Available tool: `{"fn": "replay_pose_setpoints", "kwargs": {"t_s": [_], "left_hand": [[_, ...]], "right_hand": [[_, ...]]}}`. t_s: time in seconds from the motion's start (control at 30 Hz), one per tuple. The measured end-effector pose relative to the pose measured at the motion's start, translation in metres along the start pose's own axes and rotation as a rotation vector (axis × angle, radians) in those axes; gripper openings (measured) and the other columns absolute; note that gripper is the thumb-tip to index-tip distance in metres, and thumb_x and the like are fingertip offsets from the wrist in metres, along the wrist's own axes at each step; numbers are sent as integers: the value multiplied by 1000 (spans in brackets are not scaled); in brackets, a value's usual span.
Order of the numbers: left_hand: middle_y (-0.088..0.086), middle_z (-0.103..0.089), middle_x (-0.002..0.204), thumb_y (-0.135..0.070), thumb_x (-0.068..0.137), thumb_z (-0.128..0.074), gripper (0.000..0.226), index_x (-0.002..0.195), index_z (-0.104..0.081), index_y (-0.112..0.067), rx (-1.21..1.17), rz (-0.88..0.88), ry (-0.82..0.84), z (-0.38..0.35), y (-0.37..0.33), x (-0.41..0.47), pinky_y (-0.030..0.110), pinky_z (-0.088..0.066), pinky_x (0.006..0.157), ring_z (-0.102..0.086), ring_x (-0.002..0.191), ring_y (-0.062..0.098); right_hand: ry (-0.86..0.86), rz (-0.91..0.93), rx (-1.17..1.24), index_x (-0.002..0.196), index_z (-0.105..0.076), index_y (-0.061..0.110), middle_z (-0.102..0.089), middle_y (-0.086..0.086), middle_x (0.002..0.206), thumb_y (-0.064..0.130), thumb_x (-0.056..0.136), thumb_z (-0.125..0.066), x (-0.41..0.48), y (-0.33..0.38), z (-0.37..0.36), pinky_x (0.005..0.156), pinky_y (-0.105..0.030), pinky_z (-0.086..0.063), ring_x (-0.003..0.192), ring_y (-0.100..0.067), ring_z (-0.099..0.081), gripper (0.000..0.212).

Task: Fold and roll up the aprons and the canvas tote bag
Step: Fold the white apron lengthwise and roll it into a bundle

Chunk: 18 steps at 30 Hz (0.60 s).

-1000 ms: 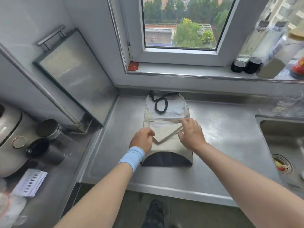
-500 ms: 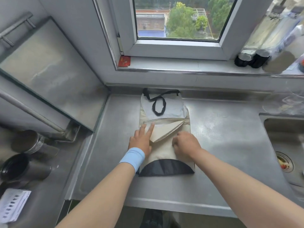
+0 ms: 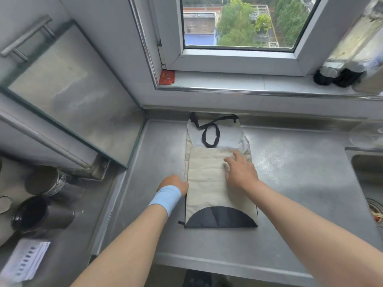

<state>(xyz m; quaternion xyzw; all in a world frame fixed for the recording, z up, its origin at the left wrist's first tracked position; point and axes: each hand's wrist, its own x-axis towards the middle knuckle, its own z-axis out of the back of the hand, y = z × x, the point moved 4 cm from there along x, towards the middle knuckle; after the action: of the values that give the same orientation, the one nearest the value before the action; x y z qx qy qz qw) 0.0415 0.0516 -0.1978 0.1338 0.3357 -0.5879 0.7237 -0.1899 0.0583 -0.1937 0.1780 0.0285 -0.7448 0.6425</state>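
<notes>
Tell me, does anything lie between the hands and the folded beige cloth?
Nothing visible. The right hand rests flat on the folded beige cloth; the left hand is at its left edge. A black strap loop lies at the far end, clear of both.
</notes>
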Motion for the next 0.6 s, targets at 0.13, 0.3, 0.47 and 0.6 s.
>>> {"fn": "replay_pose_setpoints", "kwargs": {"t_s": [0.13, 0.3, 0.47, 0.6], "left_hand": [[6, -73, 71, -34, 77, -43, 33, 89, -61, -9, 63, 128, 301, -8, 8, -32, 27, -53, 76, -67, 62, 24], [9, -76, 83, -13, 73, -55, 11, 78, -64, -12, 19, 103, 356, -20, 17, -50, 34, -57, 84, -62, 59, 24], [14, -75, 84, -4, 74, -56, 11, 71, -66, -9, -133, 88, 114, -22, 28, -61, 37, -60, 79, -66, 64, 26], [7, -73, 79, -14, 77, -56, 12, 69, -63, -10, -81, 128, 104, -35, 38, -79, 30, -56, 74, -65, 64, 25]], "right_hand": [[-64, -294, -11, 123, -45, 12, -51, -10, 120, 29, 89, -43, -33, -19, -3, 78, -38, -44, 104, -30, -55, 38], [-9, -363, -4, 124, -36, 11, -55, -9, 112, 33, 86, -43, -67, -27, -16, 64, -33, -39, 94, -30, -60, 45], [-254, 5, -99, 111, -54, 11, -51, -10, 97, 22, 71, -59, -91, -2, -20, 66, -38, -41, 81, -30, -52, 42], [-209, 65, -81, 98, -58, 14, -51, -9, 94, 23, 74, -56, -105, 16, -37, 68, -39, -40, 81, -31, -51, 26]]}}
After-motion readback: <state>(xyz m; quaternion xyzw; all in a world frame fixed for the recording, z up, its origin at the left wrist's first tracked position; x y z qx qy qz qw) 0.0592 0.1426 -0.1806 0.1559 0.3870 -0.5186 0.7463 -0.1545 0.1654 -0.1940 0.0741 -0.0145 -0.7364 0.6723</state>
